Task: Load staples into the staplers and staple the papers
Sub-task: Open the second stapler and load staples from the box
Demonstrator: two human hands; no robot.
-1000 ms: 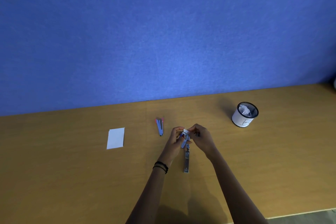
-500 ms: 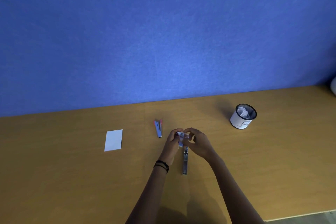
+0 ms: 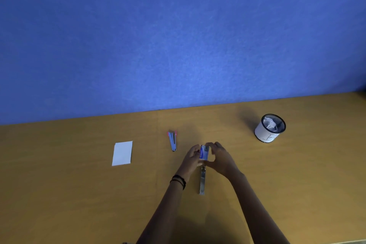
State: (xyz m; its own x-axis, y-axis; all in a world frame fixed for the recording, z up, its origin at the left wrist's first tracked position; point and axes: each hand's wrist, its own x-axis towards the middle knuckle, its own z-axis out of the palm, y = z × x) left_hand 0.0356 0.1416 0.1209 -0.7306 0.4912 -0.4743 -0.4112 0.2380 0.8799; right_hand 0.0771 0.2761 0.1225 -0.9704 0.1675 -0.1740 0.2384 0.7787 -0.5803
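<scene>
Both hands meet over the middle of the wooden table (image 3: 79, 194). My left hand (image 3: 191, 159) and my right hand (image 3: 221, 159) together grip a small blue and white staple box (image 3: 204, 152) held upright between the fingertips. Just below them a grey metal stapler (image 3: 202, 181) lies lengthwise on the table, its far end hidden under my hands. A second stapler (image 3: 172, 140), blue with pink tips, lies to the left of my hands. A small stack of white paper (image 3: 122, 153) lies further left.
A white cylindrical cup with a black rim (image 3: 269, 128), holding crumpled paper, stands at the back right. A blue wall (image 3: 178, 35) rises along the table's far edge. The table's near edge shows at the bottom right.
The staple box has turned in my fingers, so its blue face now shows upright. Both hands stay above the far end of the grey stapler.
</scene>
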